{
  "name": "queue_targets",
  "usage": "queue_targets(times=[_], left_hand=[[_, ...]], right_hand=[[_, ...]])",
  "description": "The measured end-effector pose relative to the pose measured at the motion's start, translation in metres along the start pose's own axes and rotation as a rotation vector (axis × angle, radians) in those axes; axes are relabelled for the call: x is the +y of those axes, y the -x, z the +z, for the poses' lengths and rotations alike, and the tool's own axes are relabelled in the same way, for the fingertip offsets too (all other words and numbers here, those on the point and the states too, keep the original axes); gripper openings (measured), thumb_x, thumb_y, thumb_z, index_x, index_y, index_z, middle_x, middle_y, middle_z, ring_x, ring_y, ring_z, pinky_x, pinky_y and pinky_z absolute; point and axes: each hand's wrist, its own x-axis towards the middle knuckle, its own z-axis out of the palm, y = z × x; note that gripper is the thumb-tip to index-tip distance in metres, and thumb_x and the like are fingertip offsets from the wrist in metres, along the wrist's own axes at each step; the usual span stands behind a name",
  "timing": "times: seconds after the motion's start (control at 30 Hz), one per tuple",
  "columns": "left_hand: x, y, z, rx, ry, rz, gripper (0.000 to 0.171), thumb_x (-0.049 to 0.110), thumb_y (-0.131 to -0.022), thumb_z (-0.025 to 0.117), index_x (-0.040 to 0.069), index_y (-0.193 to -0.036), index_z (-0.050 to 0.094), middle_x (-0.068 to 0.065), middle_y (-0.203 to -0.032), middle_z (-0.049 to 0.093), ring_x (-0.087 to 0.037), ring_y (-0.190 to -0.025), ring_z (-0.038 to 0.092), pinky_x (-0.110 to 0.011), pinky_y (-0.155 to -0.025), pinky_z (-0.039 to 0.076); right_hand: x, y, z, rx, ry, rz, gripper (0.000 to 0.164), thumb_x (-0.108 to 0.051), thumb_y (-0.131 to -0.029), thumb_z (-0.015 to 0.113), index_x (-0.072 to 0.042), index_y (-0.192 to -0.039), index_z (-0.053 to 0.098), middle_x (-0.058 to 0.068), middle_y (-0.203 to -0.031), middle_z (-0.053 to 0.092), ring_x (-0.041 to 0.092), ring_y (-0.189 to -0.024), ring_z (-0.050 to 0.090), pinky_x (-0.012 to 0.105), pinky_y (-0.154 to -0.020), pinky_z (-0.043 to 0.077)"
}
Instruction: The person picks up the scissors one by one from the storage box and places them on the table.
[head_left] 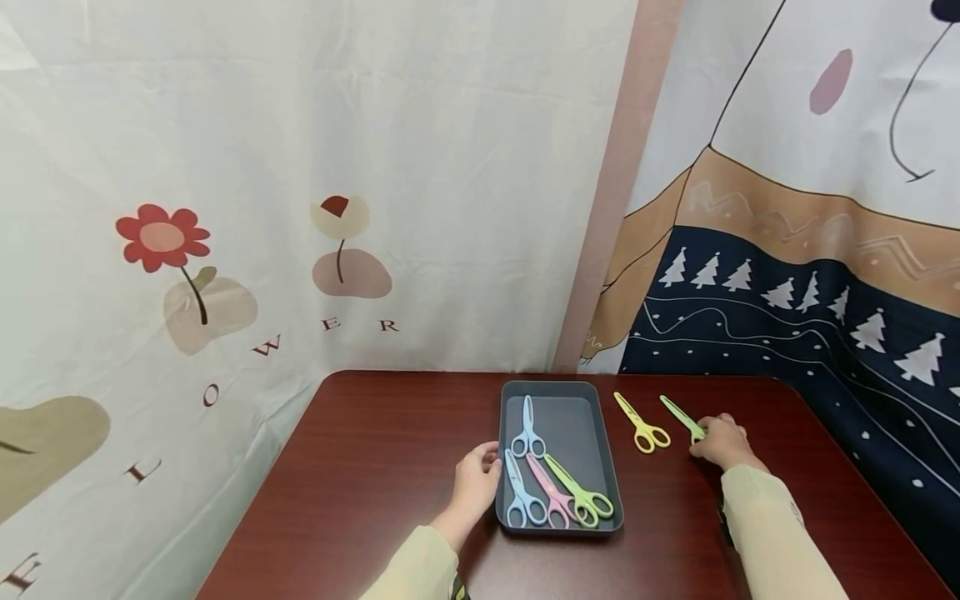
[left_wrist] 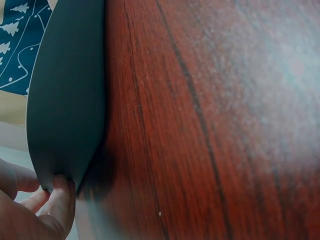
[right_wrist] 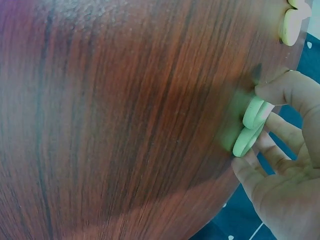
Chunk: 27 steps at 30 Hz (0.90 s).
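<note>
Head view: four pairs of scissors (head_left: 539,473) already lie in the dark tray (head_left: 573,417), lower centre; yellow scissors (head_left: 633,417) and light-green scissors (head_left: 679,415) are left, on the table (head_left: 375,467) at its right. Left wrist view: my left hand (left_wrist: 30,215), lower left, pinches the tray's edge. Right wrist view: my right hand (right_wrist: 289,192), lower right, half closed, grips the light-green scissors' handles (right_wrist: 254,112).

Two pale yellow-green sleeves (head_left: 776,533)

Printed cloth (head_left: 465,125) behind reddish-brown table (head_left: 360,475)
</note>
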Motion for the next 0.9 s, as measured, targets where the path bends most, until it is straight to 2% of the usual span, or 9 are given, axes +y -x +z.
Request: queue_targets(times=[0.33,0.67,0.9], left_hand=[[0.0019,0.0004,-0.0009,0.022,-0.005,0.024,0.025,-0.003,-0.086,0.061,-0.002,-0.11,0.065,-0.012,-0.09,0.067,-0.023,-0.08,0.067,-0.028,-0.066,0.055],[0.0006,-0.0004,0.0008,0.029,0.001,0.028,0.025,-0.002,-0.086,0.061,-0.001,-0.11,0.065,-0.011,-0.09,0.067,-0.021,-0.08,0.067,-0.026,-0.066,0.054],[-0.0018,-0.0016,0.0023,0.031,-0.004,0.045,0.025,-0.003,-0.085,0.061,-0.002,-0.109,0.065,-0.011,-0.089,0.068,-0.021,-0.078,0.067,-0.026,-0.065,0.054]], right_hand=[[0.0037,-0.0038,0.0028,0.003,-0.027,-0.006,0.055,-0.01,-0.076,0.069,0.018,-0.12,0.049,0.038,-0.115,0.041,0.045,-0.089,0.042,0.046,-0.073,0.041],[0.0032,-0.0036,0.0054,0.005,-0.046,0.026,0.06,-0.011,-0.076,0.068,0.017,-0.124,0.046,0.042,-0.121,0.035,0.049,-0.094,0.039,0.047,-0.074,0.041],[-0.0008,-0.0046,0.0078,0.058,-0.05,0.028,0.063,-0.013,-0.076,0.07,0.016,-0.125,0.045,0.042,-0.125,0.031,0.053,-0.102,0.033,0.054,-0.079,0.04]])
